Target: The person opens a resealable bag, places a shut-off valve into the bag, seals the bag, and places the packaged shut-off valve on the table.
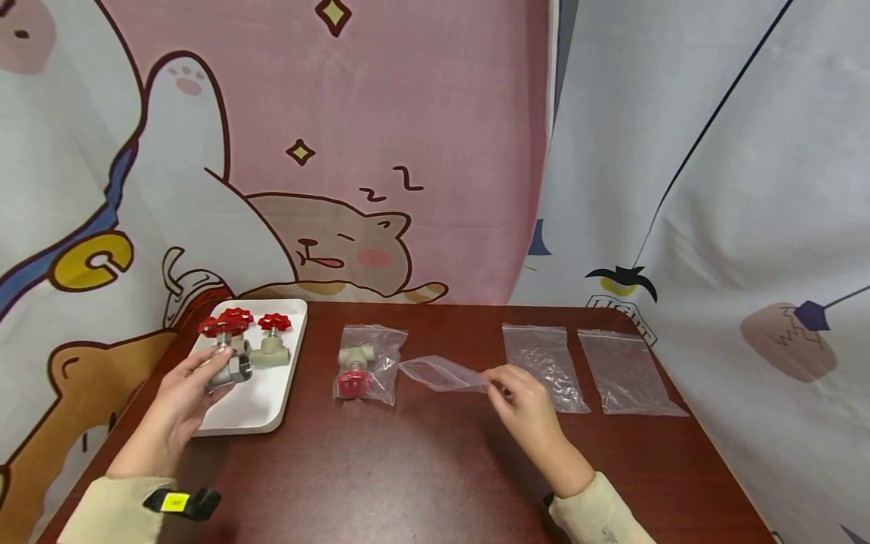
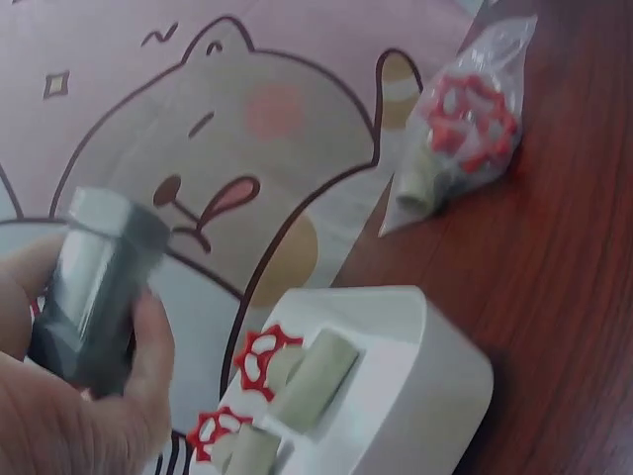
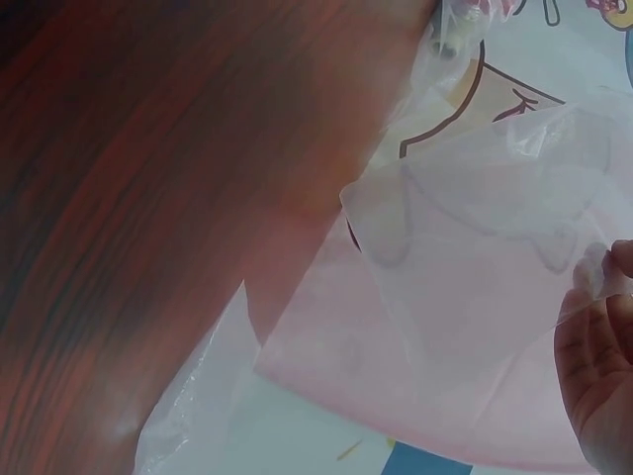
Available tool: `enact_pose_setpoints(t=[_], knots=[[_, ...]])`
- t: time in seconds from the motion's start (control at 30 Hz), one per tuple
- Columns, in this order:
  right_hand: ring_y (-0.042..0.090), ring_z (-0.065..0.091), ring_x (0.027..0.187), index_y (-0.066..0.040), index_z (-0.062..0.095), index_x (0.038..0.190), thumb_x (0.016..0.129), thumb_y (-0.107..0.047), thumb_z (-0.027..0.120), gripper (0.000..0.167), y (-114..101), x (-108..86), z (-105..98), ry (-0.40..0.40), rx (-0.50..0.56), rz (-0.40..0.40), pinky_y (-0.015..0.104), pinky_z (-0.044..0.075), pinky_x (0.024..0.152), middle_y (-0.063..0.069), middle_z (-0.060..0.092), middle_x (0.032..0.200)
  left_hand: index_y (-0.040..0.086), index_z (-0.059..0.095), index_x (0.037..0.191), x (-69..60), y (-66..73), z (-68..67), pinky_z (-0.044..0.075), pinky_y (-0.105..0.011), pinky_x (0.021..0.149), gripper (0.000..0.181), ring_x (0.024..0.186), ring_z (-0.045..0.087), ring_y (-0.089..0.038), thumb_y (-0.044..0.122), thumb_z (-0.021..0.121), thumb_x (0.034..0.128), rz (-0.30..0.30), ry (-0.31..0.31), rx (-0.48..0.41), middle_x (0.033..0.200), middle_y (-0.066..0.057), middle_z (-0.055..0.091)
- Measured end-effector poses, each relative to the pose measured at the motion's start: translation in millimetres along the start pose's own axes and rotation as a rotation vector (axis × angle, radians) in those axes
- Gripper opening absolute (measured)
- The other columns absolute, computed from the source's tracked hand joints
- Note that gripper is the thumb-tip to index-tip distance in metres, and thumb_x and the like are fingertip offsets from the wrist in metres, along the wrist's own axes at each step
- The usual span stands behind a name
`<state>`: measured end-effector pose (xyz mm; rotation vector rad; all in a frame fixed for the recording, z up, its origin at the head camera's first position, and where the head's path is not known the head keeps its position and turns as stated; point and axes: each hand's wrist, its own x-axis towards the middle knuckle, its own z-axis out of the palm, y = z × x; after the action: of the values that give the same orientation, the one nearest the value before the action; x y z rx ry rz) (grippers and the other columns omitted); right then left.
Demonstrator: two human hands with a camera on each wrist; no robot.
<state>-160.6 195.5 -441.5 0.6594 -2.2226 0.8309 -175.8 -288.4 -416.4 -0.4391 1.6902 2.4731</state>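
Observation:
My left hand (image 1: 186,393) grips a silver metal valve (image 1: 234,370) above the white tray; its shiny body (image 2: 104,267) shows between thumb and fingers in the left wrist view. A red handwheel appears just above that grip. On the tray (image 1: 261,412) are pale green valves (image 1: 270,351) with red handwheels, partly hidden behind the held one. Over the middle of the table, my right hand (image 1: 530,404) pinches one end of a clear plastic bag (image 1: 442,374). The bag spreads out leftward and looks flat, with nothing in it, in the right wrist view (image 3: 475,257).
A clear bag with a red-wheeled valve inside (image 1: 355,370) lies right of the tray. Two more clear zip bags (image 1: 547,363) (image 1: 628,370) lie flat on the table's right side. Printed curtains (image 1: 442,113) hang behind the brown table (image 1: 381,476).

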Motion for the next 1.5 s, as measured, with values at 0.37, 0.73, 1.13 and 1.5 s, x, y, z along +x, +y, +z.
enact_pose_setpoints(t=[0.37, 0.73, 1.13, 1.5], knots=[[0.009, 0.058, 0.069, -0.010, 0.070, 0.088, 0.078, 0.001, 0.067, 0.014, 0, -3.0, 1, -0.008, 0.007, 0.013, 0.022, 0.050, 0.056, -0.001, 0.067, 0.083, 0.022, 0.046, 0.111, -6.1, -3.7, 28.4, 0.054, -0.017, 0.068, 0.045, 0.073, 0.060, 0.003, 0.020, 0.077, 0.0786, -0.002, 0.241, 0.200, 0.113, -0.001, 0.039], [0.009, 0.057, 0.067, -0.011, 0.070, 0.086, 0.077, 0.001, 0.069, 0.015, -1, -1.5, 3, -0.004, 0.006, 0.040, 0.023, 0.050, 0.055, -0.002, 0.067, 0.082, 0.018, 0.041, 0.104, -13.3, -4.4, 41.4, 0.051, -0.016, 0.061, 0.045, 0.065, 0.057, 0.001, 0.015, 0.078, 0.0778, 0.075, 0.217, 0.286, 0.082, 0.011, 0.054], [0.009, 0.058, 0.068, -0.011, 0.070, 0.087, 0.079, -0.002, 0.068, 0.012, -2, -1.4, 5, -0.010, 0.005, 0.052, 0.024, 0.050, 0.056, -0.002, 0.067, 0.083, 0.003, 0.034, 0.119, -17.5, -8.2, 55.5, 0.046, -0.013, 0.064, 0.065, 0.112, 0.045, -0.030, 0.029, 0.078, 0.0782, 0.165, 0.186, 0.689, 0.144, -0.029, 0.031], [0.007, 0.057, 0.066, -0.012, 0.070, 0.085, 0.077, 0.000, 0.069, 0.014, -3, -3.7, 8, 0.011, -0.011, 0.063, 0.020, 0.047, 0.054, -0.003, 0.067, 0.081, 0.005, 0.050, 0.117, -17.8, -9.6, 65.4, 0.051, -0.017, 0.069, 0.049, 0.078, 0.058, -0.001, 0.029, 0.074, 0.0816, 0.028, 0.120, 0.366, 0.099, 0.005, 0.060]])
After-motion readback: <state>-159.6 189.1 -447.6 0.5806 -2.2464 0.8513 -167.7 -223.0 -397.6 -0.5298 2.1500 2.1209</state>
